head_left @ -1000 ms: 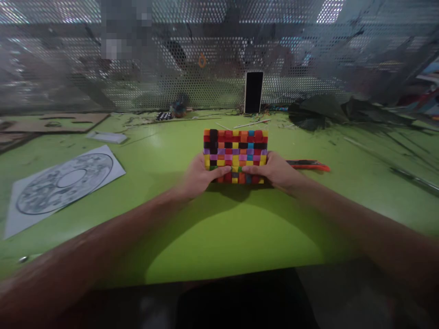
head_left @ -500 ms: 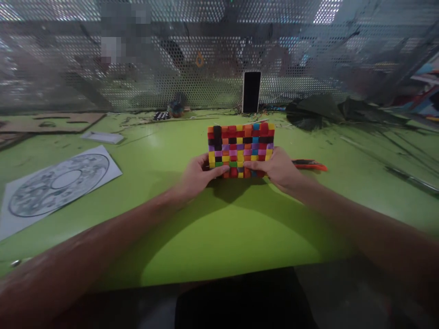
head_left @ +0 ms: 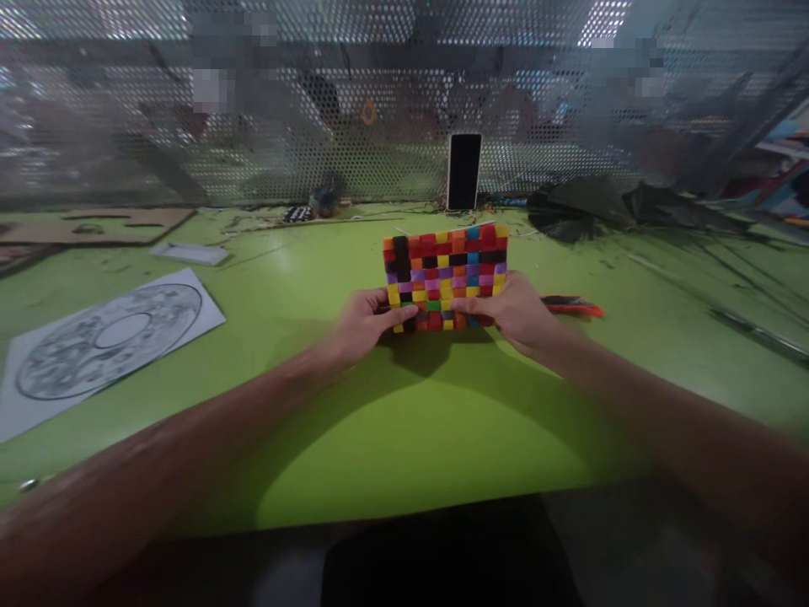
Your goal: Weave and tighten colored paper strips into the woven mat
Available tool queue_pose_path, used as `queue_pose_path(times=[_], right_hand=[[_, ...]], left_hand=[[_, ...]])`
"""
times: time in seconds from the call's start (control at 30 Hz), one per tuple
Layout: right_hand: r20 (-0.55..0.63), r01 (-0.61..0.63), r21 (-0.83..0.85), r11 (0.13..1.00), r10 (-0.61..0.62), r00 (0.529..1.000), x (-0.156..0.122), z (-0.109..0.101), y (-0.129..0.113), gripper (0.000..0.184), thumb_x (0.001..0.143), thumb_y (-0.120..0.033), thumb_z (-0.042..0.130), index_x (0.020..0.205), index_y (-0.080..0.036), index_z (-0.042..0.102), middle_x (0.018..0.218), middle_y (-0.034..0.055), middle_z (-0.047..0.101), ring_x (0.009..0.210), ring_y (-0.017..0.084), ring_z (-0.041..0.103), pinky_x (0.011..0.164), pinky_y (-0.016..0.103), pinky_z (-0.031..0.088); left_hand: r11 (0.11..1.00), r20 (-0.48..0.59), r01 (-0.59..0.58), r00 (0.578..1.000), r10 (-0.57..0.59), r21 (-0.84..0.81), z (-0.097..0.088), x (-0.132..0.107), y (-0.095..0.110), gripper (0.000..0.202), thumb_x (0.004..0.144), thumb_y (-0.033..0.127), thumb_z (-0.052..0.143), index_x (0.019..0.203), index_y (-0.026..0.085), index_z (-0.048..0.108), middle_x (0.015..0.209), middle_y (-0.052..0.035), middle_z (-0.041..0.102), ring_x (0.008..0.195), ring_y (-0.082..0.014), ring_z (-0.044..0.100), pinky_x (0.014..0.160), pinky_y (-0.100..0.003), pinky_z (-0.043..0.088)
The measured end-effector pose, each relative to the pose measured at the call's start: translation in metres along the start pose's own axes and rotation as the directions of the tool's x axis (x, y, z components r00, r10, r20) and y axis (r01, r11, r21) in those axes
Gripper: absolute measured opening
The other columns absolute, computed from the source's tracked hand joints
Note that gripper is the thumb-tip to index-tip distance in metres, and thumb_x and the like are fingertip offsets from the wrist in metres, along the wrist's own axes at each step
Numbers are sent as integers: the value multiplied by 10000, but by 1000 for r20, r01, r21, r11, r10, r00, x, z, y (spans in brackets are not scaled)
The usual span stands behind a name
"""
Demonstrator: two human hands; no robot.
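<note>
A small rectangular woven panel (head_left: pixel 446 265) of many-coloured strips, red, yellow, black, purple, blue and green, is held up facing me over the green table. My left hand (head_left: pixel 366 324) grips its lower left corner, thumb on the front face and fingers behind. At the lower right, my right hand (head_left: pixel 515 312) pinches it the same way, its thumb lying across the front. The panel's back and most of my fingertips are hidden. Just beyond my right hand lies an orange-handled tool (head_left: pixel 575 305), partly covered, its kind unclear.
The green table (head_left: pixel 430 430) carries a printed ring-pattern sheet (head_left: pixel 183 305) and a small white tray (head_left: pixel 190 253) at left, beside cut cardboard (head_left: pixel 139 223). A phone-like device (head_left: pixel 464 171) leans on the perforated metal screen (head_left: pixel 392 160). Dark leaves (head_left: pixel 581 206) lie back right.
The woven panel has tilted slightly, its right side rising a little and its lower left edge shifting right. Both hands keep their hold in nearly the same place.
</note>
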State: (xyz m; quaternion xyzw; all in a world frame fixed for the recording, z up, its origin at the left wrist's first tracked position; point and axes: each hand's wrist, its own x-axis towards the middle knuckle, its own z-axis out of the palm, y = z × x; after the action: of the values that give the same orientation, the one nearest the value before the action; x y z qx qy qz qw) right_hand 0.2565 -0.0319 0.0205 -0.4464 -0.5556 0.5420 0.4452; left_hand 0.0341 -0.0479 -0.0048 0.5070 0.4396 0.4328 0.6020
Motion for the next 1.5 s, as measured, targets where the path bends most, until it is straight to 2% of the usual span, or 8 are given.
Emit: queue_pose_path(times=[0.23, 0.4, 0.57, 0.8, 0.97, 1.17, 1.37, 1.5], right_hand=[[26, -76, 84, 994, 74, 997, 3, -2, -1, 367, 581, -181, 945, 882, -176, 734, 962, 87, 785, 958, 275, 755, 962, 510, 612], [18, -50, 83, 995, 49, 999, 2, -2, -6, 405, 623, -194, 930, 981, -189, 740, 1018, 93, 783, 998, 288, 748, 958, 504, 620], [23, -78, 76, 994, 76, 997, 2, -5, -10, 433, 622, -187, 936, 1007, -212, 740, 1069, 88, 779, 984, 274, 748, 959, 482, 628], [48, -58, 88, 994, 54, 997, 1, -4, -6, 415, 601, -197, 938, 966, -192, 741, 1041, 93, 785, 980, 278, 748, 959, 505, 613], [65, -44, 82, 996, 38, 997, 3, -4, 0, 403, 567, -222, 950, 912, -181, 744, 978, 85, 792, 927, 272, 758, 943, 500, 613], [65, -46, 82, 996, 41, 997, 3, -6, 0, 389, 578, -216, 945, 916, -186, 754, 997, 90, 789, 964, 281, 755, 938, 497, 616], [86, -43, 83, 996, 35, 996, 2, -7, 1, 370, 604, -222, 937, 927, -182, 760, 1027, 104, 784, 956, 293, 758, 947, 523, 612], [87, -42, 92, 995, 34, 996, 1, -6, -1, 365, 606, -185, 931, 928, -173, 761, 1015, 97, 789, 902, 267, 763, 928, 486, 622]], left_hand=[[995, 19, 94, 995, -95, 30, 1, 1, 10, 110, 911, 220, 697, 990, 152, 734, 991, -93, 777, 774, -165, 713, 730, -323, 615], [999, 29, 19, 999, -17, -41, 0, 4, 8, 218, 904, 119, 660, 1117, 166, 670, 1140, -103, 743, 855, -179, 720, 711, -316, 625], [999, 64, 21, 998, -23, 30, -7, 5, 2, 178, 911, 212, 695, 1080, 161, 680, 1066, -102, 756, 768, -151, 712, 729, -309, 622], [995, 14, 36, 999, -37, 96, -8, 4, 1, 344, 820, 379, 811, 1093, 185, 734, 1099, -92, 771, 794, -165, 732, 782, -337, 626], [995, 24, 73, 997, -75, 73, -4, 2, 5, 249, 823, 336, 811, 1013, 180, 771, 1065, -89, 785, 876, -193, 745, 851, -364, 617], [999, 94, 30, 995, -33, 41, -9, 7, -3, 217, 865, 332, 769, 1013, 174, 776, 1069, -90, 780, 911, -191, 734, 907, -382, 598], [996, 79, 37, 996, -43, 76, -12, 10, -6, 183, 898, 312, 727, 1009, 174, 773, 1067, -93, 778, 911, -193, 739, 901, -384, 606], [995, 80, 24, 996, -32, 98, -12, 8, -5, 217, 887, 335, 738, 1029, 174, 771, 1057, -87, 780, 897, -195, 740, 876, -381, 616]])
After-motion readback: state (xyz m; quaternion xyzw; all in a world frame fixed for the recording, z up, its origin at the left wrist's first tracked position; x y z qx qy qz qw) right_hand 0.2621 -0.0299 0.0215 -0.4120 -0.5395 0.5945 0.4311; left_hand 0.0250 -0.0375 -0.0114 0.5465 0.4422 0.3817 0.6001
